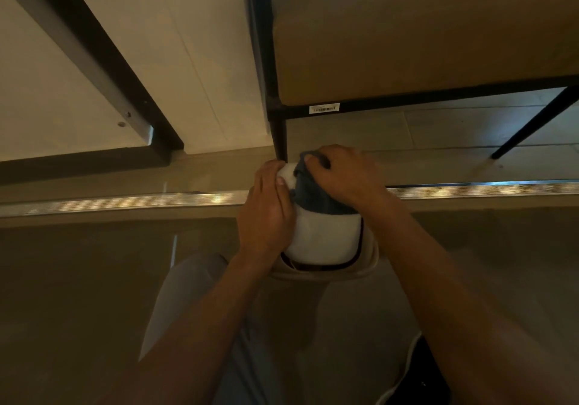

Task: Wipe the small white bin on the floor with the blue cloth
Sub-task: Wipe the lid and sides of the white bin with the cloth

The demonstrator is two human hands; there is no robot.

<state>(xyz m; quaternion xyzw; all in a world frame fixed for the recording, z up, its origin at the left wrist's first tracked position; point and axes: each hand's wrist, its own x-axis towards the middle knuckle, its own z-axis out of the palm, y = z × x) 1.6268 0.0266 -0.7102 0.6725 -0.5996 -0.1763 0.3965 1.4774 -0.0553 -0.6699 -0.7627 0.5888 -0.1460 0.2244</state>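
The only writing in view is a white barcode sticker [324, 108] on the black frame of a tan cushioned seat [423, 29] above the work; its print is too small and blurred to read. Just below that frame, the small white bin [322, 235] sits tipped on its side, its rounded white wall facing up and its darker rim toward the person, near a black chair leg [279, 135] and a bright metal threshold strip [125, 202] that runs across the floor [78, 279]. The left hand [266, 213] is wrapped around the bin's left wall, fingers curled over the top edge and pressed flat against the white plastic, steadying it. The right hand [341, 173] is clenched on the blue cloth [313, 191], which is bunched under the fingers and pressed onto the far end of the bin, hanging down over its upper surface. Both grips touch the bin, one on each side, with the cloth lying between them. A grey trouser leg [188, 295] shows beneath the forearms.
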